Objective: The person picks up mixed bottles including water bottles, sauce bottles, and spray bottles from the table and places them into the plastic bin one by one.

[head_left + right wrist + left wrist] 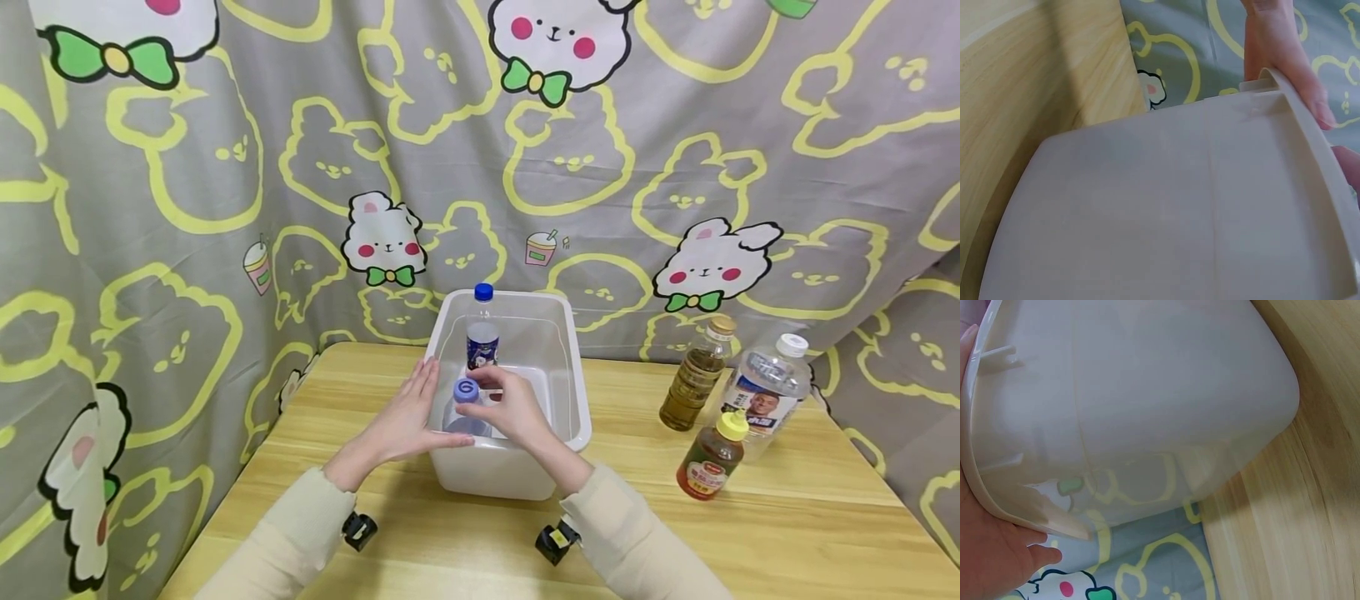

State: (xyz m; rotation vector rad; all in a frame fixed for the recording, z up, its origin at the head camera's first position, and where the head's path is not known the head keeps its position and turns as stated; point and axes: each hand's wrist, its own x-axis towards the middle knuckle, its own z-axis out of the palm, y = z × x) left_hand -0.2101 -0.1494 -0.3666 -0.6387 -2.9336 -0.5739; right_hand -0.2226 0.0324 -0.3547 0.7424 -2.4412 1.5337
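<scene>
The left hand rests at the near left corner of the bin, its fingers straight and its thumb spread wide along the near rim; it grips no bottle. The right hand reaches over the bin's near rim, thumb and forefinger bent around the top of the near bottle. Whether they pinch it or merely surround it I cannot tell (both wrist views are mostly filled by the bin's outer wall).

That near bottle, clear with a purple-blue cap, is inside the bin, in its near left corner, its lower part hidden by the rim and the hands. The far bottle, blue-capped with a dark blue label, stands upright inside the bin, behind the near one and toward the left side.

To the right of the bin, and well apart from it, three more stand on the table: the oil with a tan cap, the clear jug with a white one, farther from the bin, and the yellow-capped sauce, closest to the person of the three. A patterned curtain hangs behind the bin.
</scene>
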